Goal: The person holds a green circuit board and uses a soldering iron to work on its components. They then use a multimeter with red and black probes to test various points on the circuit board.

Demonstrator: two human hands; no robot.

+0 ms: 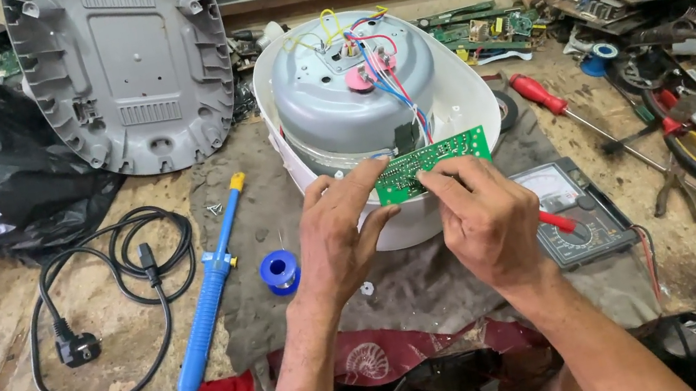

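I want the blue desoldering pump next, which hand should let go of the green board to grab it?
Probably the left hand: the desoldering pump lies on its side of the bench, while the right hand also grips the circuit board and could hold it alone.

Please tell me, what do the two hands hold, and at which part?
Both hold the green circuit board: the left hand by its left end, the right hand by its lower edge, with the fingers.

Head camera looks steeply down, close over the cluttered workbench point(124, 359).
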